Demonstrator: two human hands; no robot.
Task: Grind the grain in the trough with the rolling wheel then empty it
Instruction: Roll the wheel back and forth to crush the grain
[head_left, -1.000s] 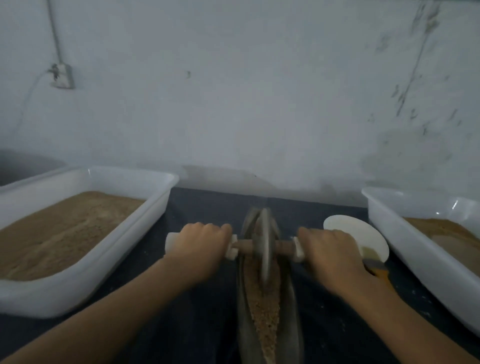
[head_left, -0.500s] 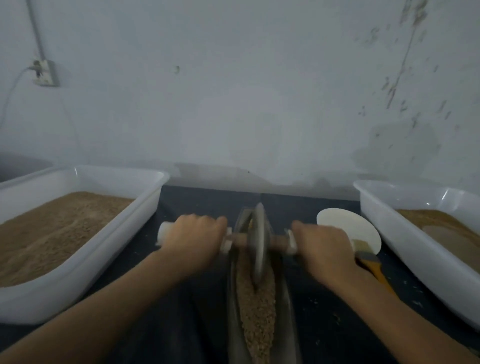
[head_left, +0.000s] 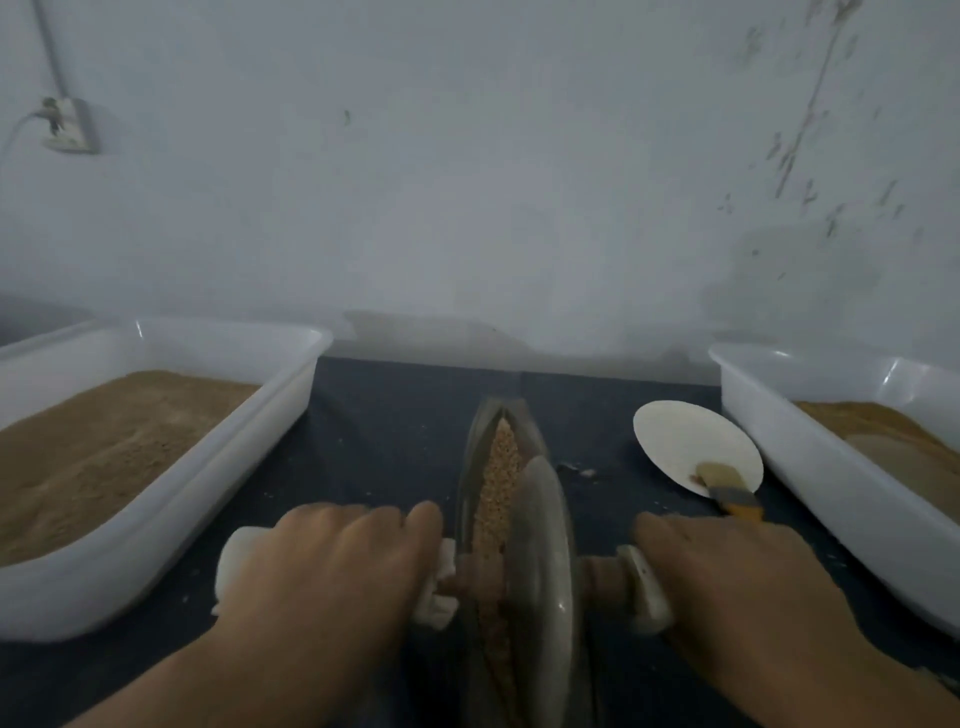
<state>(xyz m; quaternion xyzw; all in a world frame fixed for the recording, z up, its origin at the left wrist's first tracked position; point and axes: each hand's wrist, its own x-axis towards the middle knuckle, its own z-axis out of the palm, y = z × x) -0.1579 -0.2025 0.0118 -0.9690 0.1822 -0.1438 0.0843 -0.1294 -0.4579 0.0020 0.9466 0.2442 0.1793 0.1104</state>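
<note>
Wheel (head_left: 543, 566): you have rolled it back toward you along the trough (head_left: 475, 499); earlier it sat at the 12 o'clock end.
Grain (head_left: 501, 467): lies in the trough, now bared at 12 o'clock of the wheel.
Left hand (head_left: 332, 566): fingers curled round the white handle (head_left: 234, 558), 9 o'clock of the wheel.
Right hand (head_left: 727, 582): grips the 3 o'clock handle, as before.
Tubs: unmoved.

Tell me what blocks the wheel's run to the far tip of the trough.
Nothing visible does. Ahead of the rolling wheel, the trough holds only grain up to its far tip. The paper plate and brush lie off to the right, outside it.
</note>
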